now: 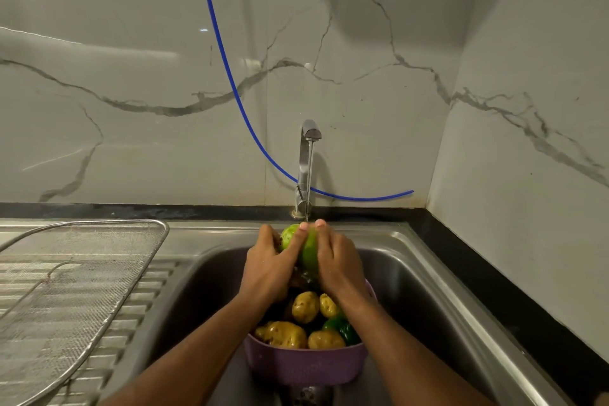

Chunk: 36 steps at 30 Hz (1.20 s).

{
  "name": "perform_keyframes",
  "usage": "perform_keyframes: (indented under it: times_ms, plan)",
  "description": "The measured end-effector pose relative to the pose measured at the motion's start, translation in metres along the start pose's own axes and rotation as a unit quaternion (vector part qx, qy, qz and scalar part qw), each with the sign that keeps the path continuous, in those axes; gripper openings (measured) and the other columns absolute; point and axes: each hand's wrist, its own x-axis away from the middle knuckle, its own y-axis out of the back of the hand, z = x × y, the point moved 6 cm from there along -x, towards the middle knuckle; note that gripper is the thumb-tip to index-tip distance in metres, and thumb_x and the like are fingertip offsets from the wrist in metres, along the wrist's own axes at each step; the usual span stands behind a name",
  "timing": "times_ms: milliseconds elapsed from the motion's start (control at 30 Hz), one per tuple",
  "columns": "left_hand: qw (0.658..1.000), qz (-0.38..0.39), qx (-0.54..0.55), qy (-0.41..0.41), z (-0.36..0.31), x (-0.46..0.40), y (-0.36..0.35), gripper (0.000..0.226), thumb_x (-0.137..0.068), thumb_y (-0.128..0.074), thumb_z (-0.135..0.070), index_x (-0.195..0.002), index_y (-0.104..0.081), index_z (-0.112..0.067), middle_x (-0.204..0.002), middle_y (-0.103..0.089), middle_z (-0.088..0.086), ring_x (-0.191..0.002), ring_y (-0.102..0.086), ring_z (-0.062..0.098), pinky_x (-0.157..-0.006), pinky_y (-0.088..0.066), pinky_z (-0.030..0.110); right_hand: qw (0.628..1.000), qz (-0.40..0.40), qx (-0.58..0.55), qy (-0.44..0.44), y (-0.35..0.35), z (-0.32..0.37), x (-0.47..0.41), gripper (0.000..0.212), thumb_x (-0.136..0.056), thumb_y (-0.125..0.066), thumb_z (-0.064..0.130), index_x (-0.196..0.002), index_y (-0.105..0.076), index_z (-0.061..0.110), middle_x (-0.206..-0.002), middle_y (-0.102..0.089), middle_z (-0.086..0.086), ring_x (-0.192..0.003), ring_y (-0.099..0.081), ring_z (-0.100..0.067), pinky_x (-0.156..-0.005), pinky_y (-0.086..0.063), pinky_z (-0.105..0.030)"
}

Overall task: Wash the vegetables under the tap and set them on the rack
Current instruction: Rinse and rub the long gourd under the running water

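Note:
Both my hands hold a round light-green vegetable [309,252] under the thin stream from the chrome tap [308,155]. My left hand [272,265] grips its left side and my right hand [336,260] wraps its right side, fingertips meeting on top. Below them a purple colander [306,364] stands in the sink [412,290], holding several wet potatoes [286,334] and a dark green pepper [342,328]. The wire mesh rack [75,277] lies on the ribbed drainboard to the left, with nothing on it.
A blue hose [237,92] hangs down the marble wall and runs behind the tap. A black counter strip [494,287] borders the sink at the back and right. The walls meet in a corner at the right.

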Motion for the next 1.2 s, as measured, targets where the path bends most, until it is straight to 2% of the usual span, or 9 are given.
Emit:
perform_keyframes:
  times_ms: [133, 400, 467, 600, 733, 867, 1000, 1133, 1200]
  plan:
    - [0.999, 0.005, 0.03, 0.017, 0.001, -0.001, 0.003, 0.057, -0.08, -0.057, -0.072, -0.103, -0.055, -0.02, -0.104, -0.065, 0.004, -0.091, -0.071, 0.02, -0.076, -0.063, 0.037, 0.992, 0.034, -0.04, -0.11, -0.005, -0.027, -0.002, 0.058, -0.106, -0.027, 0.059, -0.095, -0.067, 0.018, -0.09, -0.069, -0.003, -0.086, -0.068, -0.015, -0.086, -0.058, -0.042]
    - [0.992, -0.003, 0.106, 0.068, 0.012, 0.005, -0.002, 0.076, -0.07, -0.066, -0.077, -0.128, -0.056, -0.028, -0.118, -0.063, 0.002, -0.105, -0.067, 0.021, -0.087, -0.063, 0.045, 0.995, 0.046, 0.068, 0.056, -0.014, 0.004, 0.003, 0.04, -0.11, -0.031, 0.046, -0.115, -0.066, 0.026, -0.102, -0.07, 0.004, -0.093, -0.066, -0.009, -0.087, -0.058, -0.036]
    - [0.987, -0.024, 0.145, 0.067, 0.01, 0.007, -0.001, 0.07, -0.072, -0.069, -0.07, -0.128, -0.057, -0.029, -0.12, -0.061, 0.003, -0.105, -0.067, 0.022, -0.084, -0.063, 0.044, 0.999, 0.041, 0.012, 0.006, -0.01, -0.011, 0.002, 0.049, -0.108, -0.031, 0.053, -0.101, -0.069, 0.022, -0.092, -0.071, 0.002, -0.085, -0.068, -0.012, -0.083, -0.059, -0.04]
    - [0.964, -0.076, 0.255, 0.022, -0.01, 0.007, 0.01, 0.022, -0.09, -0.069, -0.049, -0.109, -0.064, -0.039, -0.113, -0.064, 0.003, -0.101, -0.069, 0.024, -0.072, -0.064, 0.046, 0.993, 0.036, -0.059, -0.1, 0.008, -0.047, 0.001, 0.069, -0.105, -0.029, 0.062, -0.074, -0.067, 0.013, -0.073, -0.07, -0.004, -0.071, -0.067, -0.018, -0.075, -0.054, -0.041]
    - [0.931, -0.139, 0.332, 0.064, 0.001, 0.001, 0.029, 0.041, -0.094, -0.067, -0.048, -0.125, -0.055, -0.025, -0.114, -0.065, 0.009, -0.096, -0.072, 0.026, -0.056, -0.06, 0.035, 0.991, 0.027, 0.015, -0.133, 0.017, -0.04, -0.002, 0.068, -0.104, -0.028, 0.064, -0.057, -0.048, 0.019, -0.06, -0.057, 0.001, -0.059, -0.056, -0.017, -0.061, -0.041, -0.03]
    - [0.91, -0.105, 0.373, 0.149, 0.021, -0.006, 0.022, 0.036, -0.097, -0.065, -0.043, -0.125, -0.055, -0.022, -0.121, -0.063, 0.017, -0.095, -0.074, 0.034, -0.072, -0.062, 0.058, 0.985, -0.08, 0.112, -0.102, 0.028, -0.028, -0.004, 0.065, -0.105, -0.038, 0.058, -0.056, -0.051, 0.017, -0.06, -0.059, 0.001, -0.059, -0.057, -0.015, -0.058, -0.039, -0.031]
    - [0.945, -0.093, 0.262, 0.169, 0.035, -0.007, 0.03, 0.019, -0.099, -0.059, -0.044, -0.108, -0.06, -0.027, -0.123, -0.056, 0.016, -0.107, -0.065, 0.037, -0.078, -0.062, 0.058, 0.976, -0.121, 0.166, -0.077, 0.039, -0.025, -0.004, 0.054, -0.105, -0.045, 0.042, -0.058, -0.056, 0.018, -0.059, -0.057, 0.002, -0.056, -0.056, -0.014, -0.055, -0.042, -0.031]
    - [0.988, -0.053, 0.05, 0.137, 0.036, -0.006, 0.046, 0.049, -0.095, -0.046, -0.071, -0.104, -0.061, -0.025, -0.113, -0.062, 0.009, -0.099, -0.065, 0.027, -0.067, -0.062, 0.04, 0.97, -0.117, 0.211, -0.028, 0.037, -0.017, -0.003, 0.05, -0.106, -0.044, 0.037, -0.062, -0.057, 0.018, -0.061, -0.056, 0.001, -0.061, -0.057, -0.019, -0.058, -0.041, -0.032]
    - [0.989, -0.035, -0.076, 0.123, 0.037, -0.005, 0.052, 0.062, -0.097, -0.033, -0.074, -0.113, -0.068, -0.026, -0.115, -0.067, 0.01, -0.103, -0.065, 0.028, -0.079, -0.052, 0.033, 0.97, -0.098, 0.223, -0.019, 0.033, -0.014, -0.003, 0.049, -0.106, -0.043, 0.038, -0.068, -0.062, 0.016, -0.064, -0.057, 0.001, -0.063, -0.058, -0.019, -0.059, -0.037, -0.031]
